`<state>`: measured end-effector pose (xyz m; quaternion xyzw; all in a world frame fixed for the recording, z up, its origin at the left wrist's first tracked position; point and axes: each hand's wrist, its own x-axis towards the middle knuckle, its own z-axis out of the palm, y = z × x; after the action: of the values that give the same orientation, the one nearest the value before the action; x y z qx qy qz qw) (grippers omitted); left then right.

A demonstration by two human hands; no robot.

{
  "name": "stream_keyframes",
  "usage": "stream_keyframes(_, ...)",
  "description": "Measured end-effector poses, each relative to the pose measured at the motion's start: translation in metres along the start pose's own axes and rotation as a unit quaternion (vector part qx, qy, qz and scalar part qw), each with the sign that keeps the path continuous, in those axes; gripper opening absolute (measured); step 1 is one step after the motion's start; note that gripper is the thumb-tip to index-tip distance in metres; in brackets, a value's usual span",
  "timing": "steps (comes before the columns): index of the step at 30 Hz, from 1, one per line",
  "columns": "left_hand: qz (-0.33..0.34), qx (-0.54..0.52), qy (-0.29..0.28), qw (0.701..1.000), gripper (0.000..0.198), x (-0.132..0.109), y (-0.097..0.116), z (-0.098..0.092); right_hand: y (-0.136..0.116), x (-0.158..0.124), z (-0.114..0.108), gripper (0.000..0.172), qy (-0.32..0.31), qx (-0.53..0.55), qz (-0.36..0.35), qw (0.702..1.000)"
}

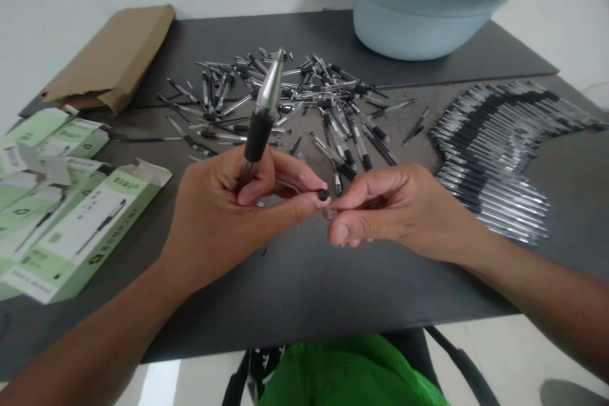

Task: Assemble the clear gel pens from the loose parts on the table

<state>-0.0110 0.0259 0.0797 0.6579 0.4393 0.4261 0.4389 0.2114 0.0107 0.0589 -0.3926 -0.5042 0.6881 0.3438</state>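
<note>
My left hand (223, 216) is closed round a pen (259, 130) that stands tip up, with a silver cone and a black rubber grip. Between its thumb and forefinger it also pinches a small black-ended piece (323, 194), most of it hidden by the fingers. Close beside it, my right hand (394, 209) is closed in a pinch on a small clear plastic piece (330, 212), perhaps a pen cap. The two pieces nearly meet; whether they touch I cannot tell. Behind both hands lies a loose pile of pens and pen parts (340, 130).
Rows of pens (504, 146) lie side by side at the right. Opened green and white pen boxes (102, 225) overlap at the left, with a brown paper package (111, 57) behind them. A light blue basin (423, 19) stands at the back right of the dark table (304, 298).
</note>
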Motion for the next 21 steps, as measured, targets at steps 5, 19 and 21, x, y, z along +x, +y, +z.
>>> stream_keyframes(5,0.036,0.068,0.009,0.997,0.060,-0.002,0.000,-0.003,0.001,0.004,-0.006,0.021,-0.024,-0.031,-0.004,0.999)
stream_keyframes(19,-0.076,-0.064,0.031,0.995,0.054,-0.003,-0.014,0.010,0.001,0.002,-0.003,0.018,0.072,-0.169,-0.206,0.961)
stream_keyframes(21,-0.057,-0.050,0.051,0.996,0.051,-0.004,-0.015,0.013,0.004,0.003,-0.001,0.020,0.095,-0.193,-0.252,0.944)
